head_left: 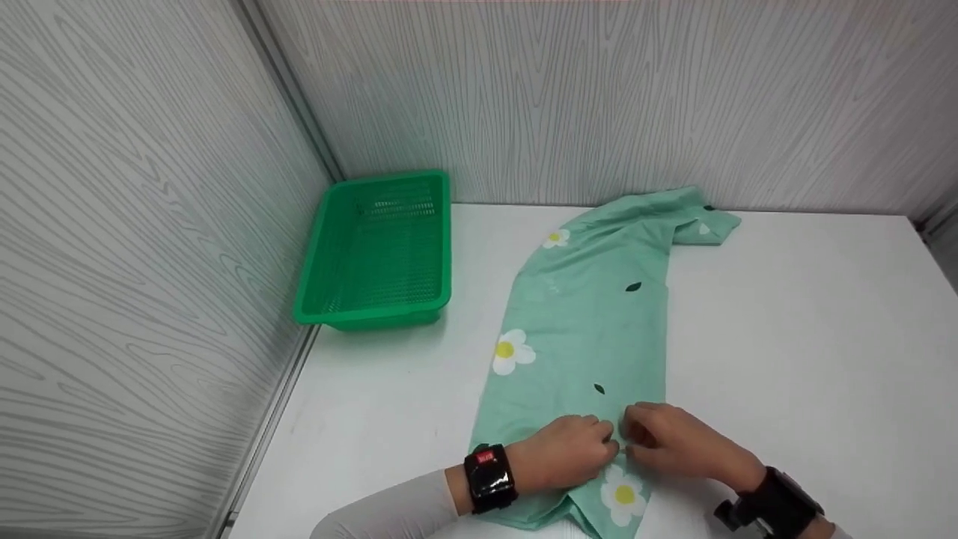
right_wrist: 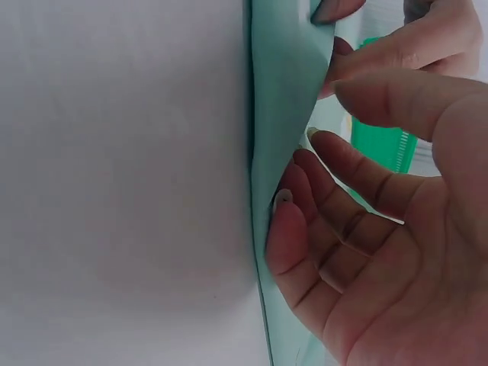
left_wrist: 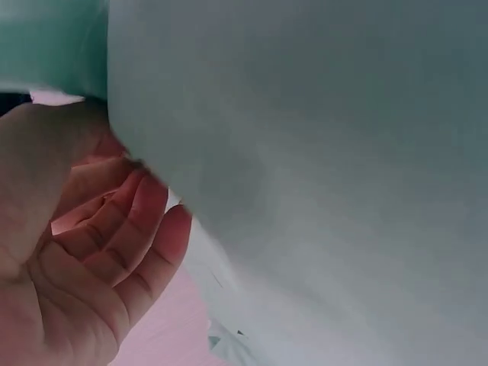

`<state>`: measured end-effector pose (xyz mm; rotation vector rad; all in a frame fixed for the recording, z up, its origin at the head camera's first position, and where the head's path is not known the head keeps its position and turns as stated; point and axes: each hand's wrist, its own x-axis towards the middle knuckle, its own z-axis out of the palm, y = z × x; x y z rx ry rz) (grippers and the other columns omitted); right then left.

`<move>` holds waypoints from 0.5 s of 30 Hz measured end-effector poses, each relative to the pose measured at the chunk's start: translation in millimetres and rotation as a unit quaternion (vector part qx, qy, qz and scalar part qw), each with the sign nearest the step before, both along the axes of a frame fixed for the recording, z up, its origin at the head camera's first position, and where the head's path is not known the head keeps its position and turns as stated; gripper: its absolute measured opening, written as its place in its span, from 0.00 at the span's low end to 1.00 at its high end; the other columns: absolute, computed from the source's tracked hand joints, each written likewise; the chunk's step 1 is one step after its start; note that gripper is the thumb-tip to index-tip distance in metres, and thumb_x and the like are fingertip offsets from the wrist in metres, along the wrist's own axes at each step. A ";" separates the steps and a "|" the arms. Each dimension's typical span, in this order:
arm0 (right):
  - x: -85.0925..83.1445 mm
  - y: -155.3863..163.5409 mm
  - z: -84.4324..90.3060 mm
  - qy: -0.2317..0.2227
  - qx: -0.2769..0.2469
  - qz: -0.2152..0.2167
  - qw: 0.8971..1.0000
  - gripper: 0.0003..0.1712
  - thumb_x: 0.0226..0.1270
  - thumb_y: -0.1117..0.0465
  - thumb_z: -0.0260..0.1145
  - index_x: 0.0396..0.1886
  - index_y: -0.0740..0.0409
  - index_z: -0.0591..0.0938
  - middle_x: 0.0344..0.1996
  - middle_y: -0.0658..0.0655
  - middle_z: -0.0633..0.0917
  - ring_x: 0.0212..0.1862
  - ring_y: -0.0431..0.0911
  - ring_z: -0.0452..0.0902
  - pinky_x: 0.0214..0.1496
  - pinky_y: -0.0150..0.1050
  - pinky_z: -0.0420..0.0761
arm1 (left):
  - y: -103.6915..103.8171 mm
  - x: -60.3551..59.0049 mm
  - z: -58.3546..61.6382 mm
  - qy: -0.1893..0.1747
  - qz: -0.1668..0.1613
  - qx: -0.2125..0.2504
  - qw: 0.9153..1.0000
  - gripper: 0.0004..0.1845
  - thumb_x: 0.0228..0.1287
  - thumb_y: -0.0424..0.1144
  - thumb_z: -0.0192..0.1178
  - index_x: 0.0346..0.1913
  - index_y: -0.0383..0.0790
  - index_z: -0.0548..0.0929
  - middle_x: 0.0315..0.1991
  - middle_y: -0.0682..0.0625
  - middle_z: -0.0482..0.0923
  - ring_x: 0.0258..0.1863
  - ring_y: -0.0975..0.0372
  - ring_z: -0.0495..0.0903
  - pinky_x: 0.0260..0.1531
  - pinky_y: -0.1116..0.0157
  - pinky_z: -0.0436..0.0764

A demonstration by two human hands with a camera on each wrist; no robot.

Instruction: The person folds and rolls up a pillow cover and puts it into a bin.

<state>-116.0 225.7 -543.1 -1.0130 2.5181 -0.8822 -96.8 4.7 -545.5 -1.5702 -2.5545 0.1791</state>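
Observation:
A mint-green garment (head_left: pixel 591 322) with white daisies and dark leaves lies lengthwise on the white table, narrow as if folded. A short sleeve-like part sticks out at its far right end. Over its near part, my left hand (head_left: pixel 565 453) pinches the cloth; in the right wrist view the garment's edge (right_wrist: pixel 286 99) runs between its fingertips. Beside it, my right hand (head_left: pixel 677 442) touches the cloth with loosely bent fingers. Its thumb (right_wrist: pixel 381 99) stands apart from the index finger. The left wrist view shows the palm side of the left hand (left_wrist: pixel 91 244), its fingertips partly hidden.
A green plastic basket (head_left: pixel 447 254) with slotted sides stands at the back left, close to the wall. Grey wood-grain panels (head_left: pixel 569 97) rise behind and to the left. White tabletop (head_left: pixel 793 337) extends to the right of the garment.

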 end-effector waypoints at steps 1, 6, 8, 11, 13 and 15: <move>2.7 -0.5 1.0 0.004 -0.003 -0.001 1.000 0.08 0.57 0.60 0.69 0.31 0.48 0.77 0.23 0.45 0.75 0.27 0.37 0.70 0.28 0.29 0.71 | 0.5 0.2 -0.2 0.004 0.002 0.002 1.000 0.06 0.65 0.41 0.55 0.37 0.52 0.83 0.29 0.57 0.71 0.25 0.66 0.70 0.20 0.71 0.72; 19.6 -7.4 5.0 0.048 0.021 -0.017 0.998 0.22 0.49 0.37 0.73 0.27 0.45 0.74 0.21 0.44 0.72 0.25 0.33 0.64 0.25 0.28 0.66 | 1.2 -1.9 0.6 -0.034 0.023 0.017 0.999 0.05 0.64 0.39 0.57 0.34 0.54 0.82 0.26 0.58 0.69 0.23 0.67 0.69 0.19 0.72 0.72; 27.6 -10.0 5.2 0.073 0.040 -0.019 0.996 0.29 0.40 0.29 0.73 0.28 0.44 0.74 0.22 0.41 0.70 0.25 0.32 0.62 0.26 0.27 0.65 | 0.2 -2.9 1.4 -0.067 0.032 0.031 0.997 0.04 0.63 0.39 0.59 0.35 0.54 0.82 0.25 0.58 0.68 0.22 0.68 0.68 0.19 0.72 0.71; 38.2 -11.8 3.9 0.106 0.059 -0.016 0.992 0.34 0.34 0.27 0.74 0.32 0.44 0.74 0.25 0.39 0.68 0.27 0.32 0.61 0.28 0.27 0.67 | -2.2 -2.1 2.7 -0.116 0.036 0.045 0.992 0.02 0.61 0.45 0.61 0.36 0.54 0.81 0.26 0.59 0.67 0.22 0.68 0.66 0.20 0.73 0.68; 42.7 -11.8 3.1 0.110 0.064 -0.015 0.992 0.35 0.34 0.28 0.75 0.34 0.45 0.75 0.27 0.39 0.68 0.29 0.32 0.62 0.29 0.28 0.68 | -4.4 0.7 4.0 -0.139 0.038 0.036 0.989 0.11 0.60 0.55 0.61 0.39 0.55 0.80 0.30 0.60 0.66 0.25 0.69 0.65 0.21 0.73 0.66; 44.8 -11.3 2.9 0.102 0.070 -0.015 0.992 0.34 0.36 0.29 0.74 0.33 0.45 0.75 0.27 0.40 0.69 0.28 0.32 0.62 0.28 0.28 0.68 | -6.9 6.1 5.2 -0.151 0.036 0.013 0.988 0.20 0.56 0.65 0.60 0.42 0.56 0.78 0.35 0.60 0.66 0.29 0.68 0.64 0.23 0.72 0.64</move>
